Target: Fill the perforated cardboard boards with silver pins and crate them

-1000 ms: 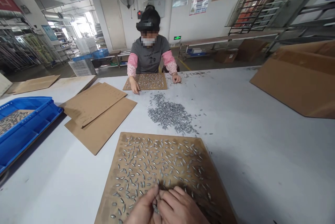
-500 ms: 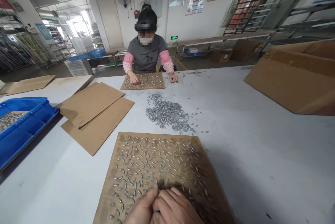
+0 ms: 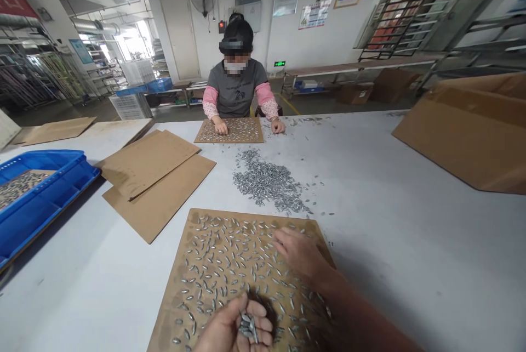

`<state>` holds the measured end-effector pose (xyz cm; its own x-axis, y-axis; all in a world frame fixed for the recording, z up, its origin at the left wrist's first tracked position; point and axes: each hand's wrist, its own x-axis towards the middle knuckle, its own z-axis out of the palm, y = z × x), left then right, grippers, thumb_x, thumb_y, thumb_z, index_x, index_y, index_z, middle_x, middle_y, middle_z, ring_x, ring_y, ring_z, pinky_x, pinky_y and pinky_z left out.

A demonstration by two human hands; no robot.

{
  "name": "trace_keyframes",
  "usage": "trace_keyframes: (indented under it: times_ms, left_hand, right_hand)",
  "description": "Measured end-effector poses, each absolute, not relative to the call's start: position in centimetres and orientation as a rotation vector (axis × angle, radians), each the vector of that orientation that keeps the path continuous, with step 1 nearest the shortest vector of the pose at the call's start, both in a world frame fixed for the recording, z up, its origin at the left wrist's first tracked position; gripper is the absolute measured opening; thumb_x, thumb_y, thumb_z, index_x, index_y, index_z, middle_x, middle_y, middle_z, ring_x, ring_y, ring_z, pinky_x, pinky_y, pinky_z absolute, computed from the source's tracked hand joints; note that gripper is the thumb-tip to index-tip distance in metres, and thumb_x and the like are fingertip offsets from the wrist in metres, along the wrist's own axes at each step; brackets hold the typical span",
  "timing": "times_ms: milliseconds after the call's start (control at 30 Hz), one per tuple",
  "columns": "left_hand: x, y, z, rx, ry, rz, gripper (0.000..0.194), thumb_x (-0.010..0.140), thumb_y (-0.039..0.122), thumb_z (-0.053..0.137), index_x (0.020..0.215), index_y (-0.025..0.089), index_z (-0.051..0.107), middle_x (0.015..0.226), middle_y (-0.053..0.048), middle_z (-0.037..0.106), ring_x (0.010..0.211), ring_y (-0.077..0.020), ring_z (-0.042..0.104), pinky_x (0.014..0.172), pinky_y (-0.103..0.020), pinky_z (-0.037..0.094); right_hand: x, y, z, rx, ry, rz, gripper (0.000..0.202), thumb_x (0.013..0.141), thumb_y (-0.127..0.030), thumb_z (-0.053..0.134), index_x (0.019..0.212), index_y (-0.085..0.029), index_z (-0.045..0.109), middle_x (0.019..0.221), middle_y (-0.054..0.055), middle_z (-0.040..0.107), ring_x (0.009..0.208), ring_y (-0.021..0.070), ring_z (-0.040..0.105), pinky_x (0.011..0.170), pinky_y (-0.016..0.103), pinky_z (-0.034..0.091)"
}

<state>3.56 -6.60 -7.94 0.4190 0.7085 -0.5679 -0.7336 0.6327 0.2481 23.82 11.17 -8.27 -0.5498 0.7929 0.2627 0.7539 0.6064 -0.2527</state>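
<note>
My left hand (image 3: 242, 324) is cupped palm up over the near part of a brown cardboard sheet (image 3: 164, 308). In its palm rests a small heap of silver spindle-shaped metal pieces (image 3: 247, 327), with the fingers curled round them. My right hand (image 3: 293, 248) reaches across to the sheet's far right part. Its fingers are bent together close to the surface, and whatever is between the fingertips is hidden. Many similar pieces (image 3: 230, 256) lie spread over the sheet, apart from one another. Past the far edge is a loose pile of silver pieces (image 3: 267, 182) on the table.
Across the white table (image 3: 394, 231), a co-worker's hand (image 3: 221, 125) touches another piece-covered sheet (image 3: 242, 135). Bare cardboard sheets (image 3: 164, 187) lie to the left, beside a blue crate (image 3: 88, 168). A large cardboard box (image 3: 464, 138) stands at the right.
My hands were together over the near part of the sheet. My right hand has moved away to the far right part, and my left palm now shows the pieces inside.
</note>
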Motion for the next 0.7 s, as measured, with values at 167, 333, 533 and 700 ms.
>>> trace_keyframes:
  times_ms: [167,333,533,700]
  left_hand:
    - [3.5,-6.5,-7.5,-0.036,0.749,0.934,0.037,0.084,0.047,0.081,0.086,0.011,0.073,0.079,-0.009,0.072,0.066,-0.016,0.066,0.064,-0.026,0.046]
    - [3.6,-6.2,-7.6,-0.028,0.756,0.924,0.038,0.085,0.048,0.079,0.086,0.01,0.073,0.081,-0.011,0.073,0.067,-0.0173,0.066,0.065,-0.028,0.047]
    - [3.5,-6.2,-7.4,-0.049,0.736,0.94,0.039,0.084,0.048,0.08,0.088,0.01,0.074,0.083,-0.012,0.074,0.07,-0.0189,0.068,0.063,-0.028,0.048]
    - [3.6,-6.0,-7.1,-0.029,0.701,0.986,0.043,0.086,0.047,0.079,0.1,0.006,0.074,0.093,-0.015,0.075,0.08,-0.0216,0.07,0.072,-0.031,0.051]
  right_hand:
    - [21.7,11.4,-8.0,-1.145,-2.49,0.075,0.028,0.096,-0.005,0.048,0.076,-0.023,0.056,0.077,0.002,0.065,0.069,0.0157,0.063,0.062,0.027,0.037]
    - [21.0,11.8,-7.7,-1.162,-2.57,0.025,0.029,0.092,-0.001,0.056,0.071,-0.022,0.059,0.074,0.001,0.065,0.067,0.0155,0.064,0.06,0.027,0.037]
    - [21.7,12.0,-6.5,-1.174,-2.548,0.176,0.027,0.094,-0.003,0.054,0.076,-0.02,0.066,0.079,0.003,0.067,0.072,0.0154,0.064,0.064,0.026,0.039]
    - [21.4,6.2,-4.9,-0.95,-2.519,0.434,0.026,0.102,-0.018,0.05,0.081,-0.021,0.065,0.082,0.001,0.065,0.073,0.0141,0.059,0.067,0.027,0.039]
